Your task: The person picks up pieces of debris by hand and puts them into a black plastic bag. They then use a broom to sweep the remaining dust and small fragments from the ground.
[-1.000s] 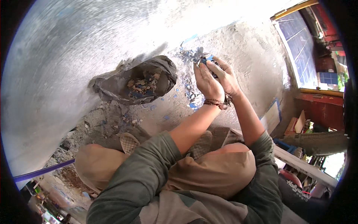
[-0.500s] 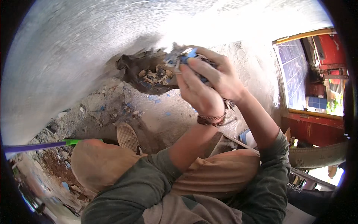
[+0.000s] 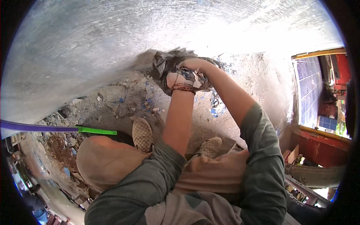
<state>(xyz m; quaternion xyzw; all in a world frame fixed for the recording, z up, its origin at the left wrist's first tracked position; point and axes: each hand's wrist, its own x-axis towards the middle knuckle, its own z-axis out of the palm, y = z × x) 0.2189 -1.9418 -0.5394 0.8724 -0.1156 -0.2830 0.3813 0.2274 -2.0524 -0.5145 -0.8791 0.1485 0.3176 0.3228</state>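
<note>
A dark, crumpled plastic bag (image 3: 162, 64) stands on the floor against the wall. Both my hands are down in its mouth. My left hand (image 3: 177, 80), with a braided bracelet at the wrist, is at the near left side of the opening. Curving over the far side is my right hand (image 3: 193, 64). Between them lie paint chips (image 3: 197, 78), grey, blue and whitish flakes. The fingers of both hands point down and are mostly hidden, so whether they grip any chips does not show.
A pale wall (image 3: 93, 45) rises just beyond the bag. Blue and white flakes (image 3: 120, 100) litter the floor. A purple pole with a green end (image 3: 98, 131) lies at left, near my checkered shoe (image 3: 142, 135). A red-framed opening (image 3: 322, 144) is at right.
My hands, earlier raised together beside the bag and holding a clump of chips, have moved left and down into its mouth. The view has shifted, and a second shoe now shows.
</note>
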